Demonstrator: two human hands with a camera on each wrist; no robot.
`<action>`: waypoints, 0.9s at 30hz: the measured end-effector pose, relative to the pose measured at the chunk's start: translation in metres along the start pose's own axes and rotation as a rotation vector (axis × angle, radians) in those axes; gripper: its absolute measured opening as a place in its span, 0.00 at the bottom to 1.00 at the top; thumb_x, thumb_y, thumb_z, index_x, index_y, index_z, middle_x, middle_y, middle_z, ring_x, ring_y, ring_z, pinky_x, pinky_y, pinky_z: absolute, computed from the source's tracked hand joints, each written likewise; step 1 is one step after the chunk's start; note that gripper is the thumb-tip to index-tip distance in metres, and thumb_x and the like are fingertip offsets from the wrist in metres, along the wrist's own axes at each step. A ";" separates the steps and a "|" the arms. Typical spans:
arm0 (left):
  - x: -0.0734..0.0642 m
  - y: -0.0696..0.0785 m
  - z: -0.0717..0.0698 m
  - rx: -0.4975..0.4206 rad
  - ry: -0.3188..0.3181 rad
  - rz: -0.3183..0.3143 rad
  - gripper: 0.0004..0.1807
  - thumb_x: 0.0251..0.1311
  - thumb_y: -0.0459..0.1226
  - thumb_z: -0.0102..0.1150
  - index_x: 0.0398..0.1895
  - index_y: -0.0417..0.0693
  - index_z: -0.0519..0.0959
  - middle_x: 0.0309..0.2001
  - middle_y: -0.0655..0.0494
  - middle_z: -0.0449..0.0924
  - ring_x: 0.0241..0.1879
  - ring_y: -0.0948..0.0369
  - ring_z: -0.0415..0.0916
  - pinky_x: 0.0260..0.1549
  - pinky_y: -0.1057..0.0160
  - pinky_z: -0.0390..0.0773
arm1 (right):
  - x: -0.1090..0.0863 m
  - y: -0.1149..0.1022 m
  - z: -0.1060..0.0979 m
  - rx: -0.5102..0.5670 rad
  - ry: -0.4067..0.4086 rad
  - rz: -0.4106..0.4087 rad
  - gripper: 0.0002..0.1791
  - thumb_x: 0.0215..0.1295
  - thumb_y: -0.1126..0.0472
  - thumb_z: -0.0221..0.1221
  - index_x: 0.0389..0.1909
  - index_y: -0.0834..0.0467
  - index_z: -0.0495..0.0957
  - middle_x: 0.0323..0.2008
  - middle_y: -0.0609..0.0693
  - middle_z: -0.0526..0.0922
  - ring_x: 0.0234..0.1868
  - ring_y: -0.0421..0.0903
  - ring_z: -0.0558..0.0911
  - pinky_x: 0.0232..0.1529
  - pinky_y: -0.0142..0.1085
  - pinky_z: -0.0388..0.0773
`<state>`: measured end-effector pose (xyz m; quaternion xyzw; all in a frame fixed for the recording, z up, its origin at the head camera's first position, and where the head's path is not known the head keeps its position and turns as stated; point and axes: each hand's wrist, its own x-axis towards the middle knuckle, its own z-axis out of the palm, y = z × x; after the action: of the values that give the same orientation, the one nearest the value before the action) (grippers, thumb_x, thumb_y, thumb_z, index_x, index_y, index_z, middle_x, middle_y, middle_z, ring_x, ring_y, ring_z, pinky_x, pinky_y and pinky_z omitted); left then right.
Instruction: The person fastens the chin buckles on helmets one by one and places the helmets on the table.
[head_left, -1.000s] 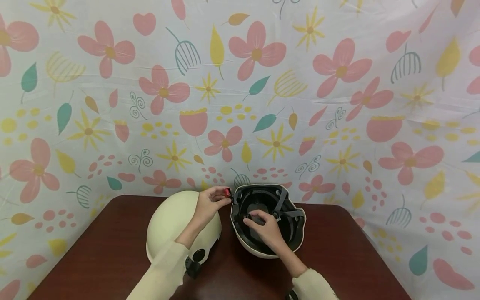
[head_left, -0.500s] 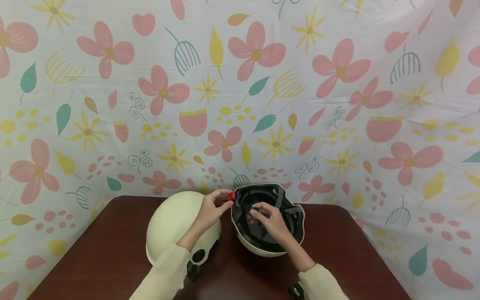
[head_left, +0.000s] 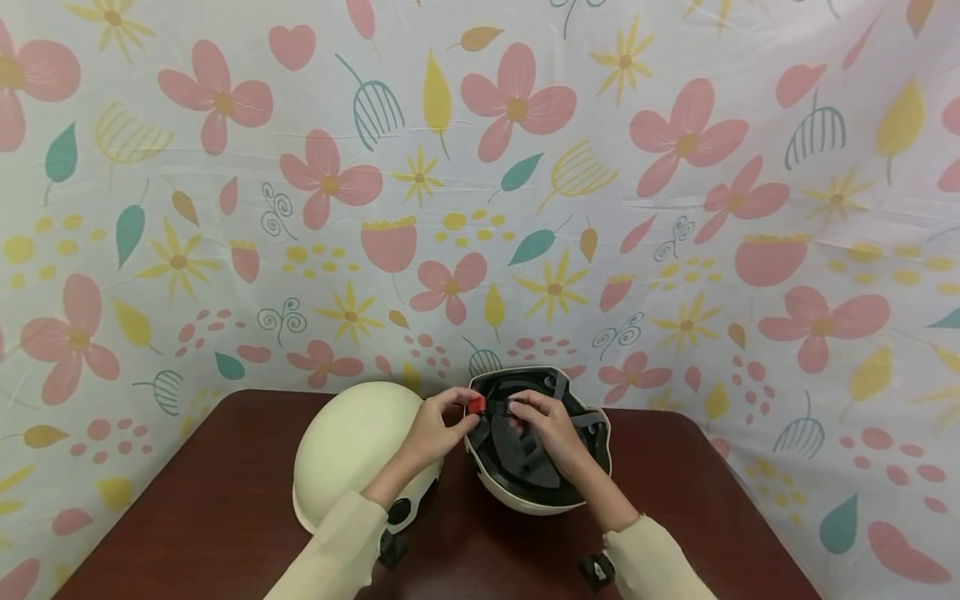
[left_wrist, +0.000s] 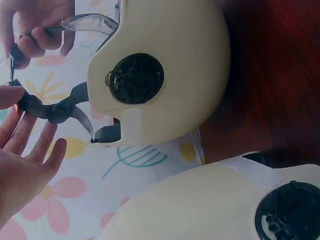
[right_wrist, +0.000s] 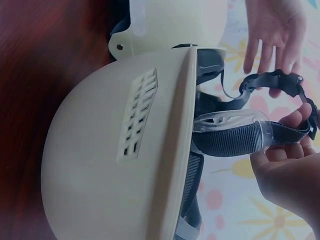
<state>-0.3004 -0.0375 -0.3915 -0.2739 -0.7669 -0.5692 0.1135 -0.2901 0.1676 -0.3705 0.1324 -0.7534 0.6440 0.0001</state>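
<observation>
An upturned cream helmet (head_left: 517,498) shows its black padded inside in the head view. Over its left rim my left hand (head_left: 437,429) pinches a red buckle piece (head_left: 477,405) on one chin strap. In the left wrist view that dark strap (left_wrist: 45,111) runs from the helmet to the left thumb and fingers. My right hand (head_left: 551,427) is above the helmet's opening, its fingers curled round the other strap (right_wrist: 230,142), which has a clear plastic guide (right_wrist: 235,119). Both hands hold the strap ends close together; whether the ends are joined is hidden.
A second cream helmet (head_left: 352,450) sits dome up to the left, close beside the first, with a round black side fitting (head_left: 399,510). Both stand on a dark red-brown table (head_left: 247,475). A flower-printed cloth (head_left: 480,208) hangs behind.
My left hand has moved slightly right with the red buckle piece. The right hand has risen a little and shifted right, bringing its strap end up out of the helmet.
</observation>
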 end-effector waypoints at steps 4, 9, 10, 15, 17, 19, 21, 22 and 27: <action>-0.002 0.003 0.001 0.041 -0.006 0.006 0.12 0.61 0.30 0.61 0.48 0.42 0.81 0.44 0.45 0.84 0.46 0.50 0.79 0.52 0.47 0.77 | 0.000 0.001 -0.001 -0.041 -0.002 0.010 0.18 0.71 0.59 0.54 0.48 0.73 0.76 0.25 0.43 0.78 0.29 0.40 0.76 0.35 0.31 0.75; -0.006 0.001 0.001 0.089 -0.018 0.044 0.12 0.62 0.33 0.62 0.49 0.44 0.81 0.44 0.48 0.85 0.46 0.51 0.78 0.51 0.48 0.77 | 0.000 0.004 -0.004 -0.102 -0.030 0.011 0.18 0.71 0.59 0.55 0.48 0.72 0.77 0.25 0.42 0.78 0.29 0.41 0.77 0.36 0.31 0.75; -0.006 0.001 0.002 0.101 -0.019 0.062 0.12 0.63 0.34 0.62 0.49 0.43 0.81 0.44 0.48 0.85 0.45 0.50 0.77 0.49 0.49 0.77 | 0.000 0.005 -0.004 -0.107 -0.039 0.013 0.18 0.71 0.59 0.55 0.48 0.73 0.77 0.25 0.42 0.78 0.29 0.41 0.77 0.36 0.31 0.75; -0.009 0.003 0.005 0.174 -0.014 0.156 0.12 0.63 0.34 0.61 0.49 0.41 0.80 0.41 0.47 0.83 0.35 0.53 0.73 0.37 0.56 0.76 | -0.001 0.006 -0.007 -0.122 -0.101 0.010 0.20 0.72 0.59 0.54 0.50 0.74 0.75 0.26 0.41 0.78 0.29 0.38 0.77 0.37 0.30 0.76; -0.009 0.003 0.007 0.199 -0.006 0.190 0.11 0.63 0.33 0.61 0.48 0.40 0.79 0.40 0.47 0.82 0.30 0.56 0.71 0.33 0.60 0.75 | -0.001 0.005 -0.009 -0.126 -0.118 0.010 0.20 0.72 0.58 0.54 0.50 0.74 0.75 0.26 0.41 0.79 0.29 0.37 0.77 0.37 0.30 0.76; -0.009 0.001 0.010 0.214 0.010 0.217 0.11 0.63 0.33 0.61 0.47 0.39 0.79 0.39 0.46 0.82 0.26 0.58 0.69 0.29 0.64 0.73 | -0.002 0.003 -0.011 -0.127 -0.128 0.011 0.20 0.73 0.58 0.53 0.50 0.74 0.75 0.25 0.41 0.78 0.29 0.37 0.78 0.37 0.30 0.76; -0.010 0.001 0.013 0.232 0.028 0.236 0.10 0.63 0.33 0.61 0.46 0.39 0.79 0.38 0.46 0.81 0.23 0.62 0.66 0.25 0.67 0.72 | -0.002 0.003 -0.010 -0.127 -0.137 0.013 0.20 0.73 0.58 0.53 0.49 0.74 0.75 0.25 0.42 0.78 0.29 0.37 0.78 0.37 0.30 0.76; -0.010 0.000 0.015 0.240 0.041 0.246 0.10 0.63 0.32 0.61 0.46 0.38 0.79 0.37 0.46 0.81 0.21 0.65 0.64 0.24 0.69 0.71 | -0.002 0.002 -0.009 -0.128 -0.138 0.013 0.19 0.73 0.58 0.53 0.48 0.74 0.76 0.25 0.42 0.78 0.28 0.37 0.79 0.37 0.30 0.76; -0.009 0.005 0.021 0.279 0.081 0.305 0.11 0.61 0.31 0.62 0.46 0.35 0.79 0.34 0.46 0.82 0.17 0.73 0.57 0.19 0.73 0.67 | -0.003 0.002 -0.003 -0.120 -0.134 0.029 0.18 0.73 0.57 0.54 0.45 0.71 0.78 0.24 0.41 0.79 0.27 0.36 0.80 0.32 0.29 0.74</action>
<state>-0.2876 -0.0194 -0.3987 -0.3452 -0.7827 -0.4445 0.2656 -0.2882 0.1715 -0.3724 0.1641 -0.7910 0.5872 -0.0516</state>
